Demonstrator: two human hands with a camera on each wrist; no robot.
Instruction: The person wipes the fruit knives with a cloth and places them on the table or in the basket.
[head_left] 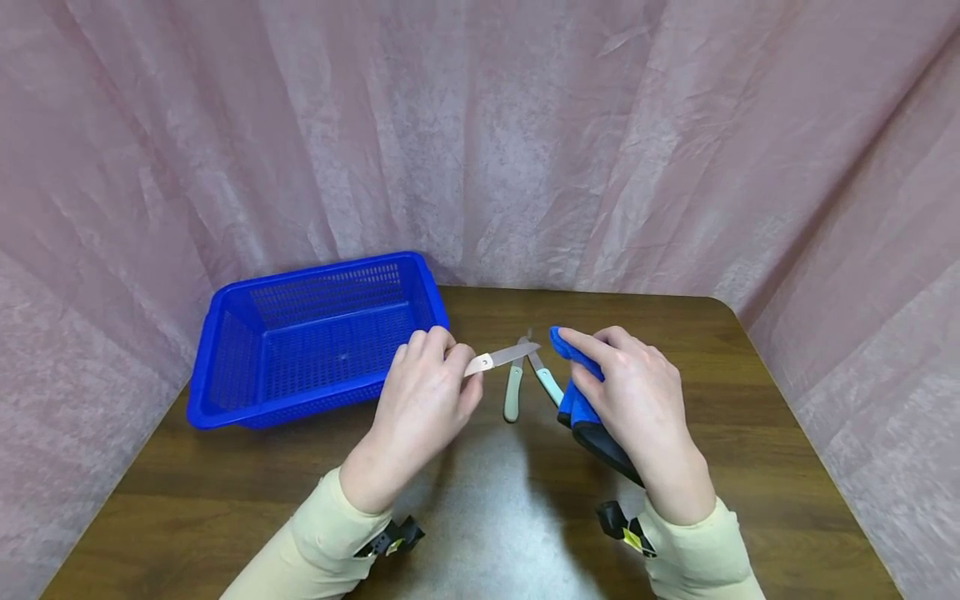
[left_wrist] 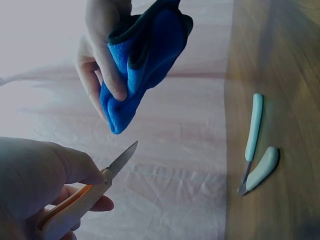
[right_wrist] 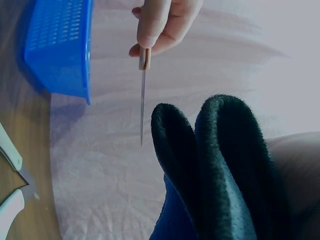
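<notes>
Head view, centre: the left hand [head_left: 422,390] grips a pointed, smooth-handled knife [head_left: 495,359]; the right hand [head_left: 637,385] pinches fuzzy, folded cloth [head_left: 580,406]. Left of frame, a latticed plastic basket [head_left: 300,407].

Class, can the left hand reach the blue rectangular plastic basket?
Probably yes: nothing visible stands between the left hand and the blue rectangular plastic basket, though that hand grips a cream-handled metal knife.

And there's the pale-handled knife [head_left: 495,359], blade out, up in the left grip [head_left: 423,379], tip towards the blue cloth [head_left: 576,404], dark-edged, folded, bunched in the right grip [head_left: 637,387], just clear of it!
</notes>
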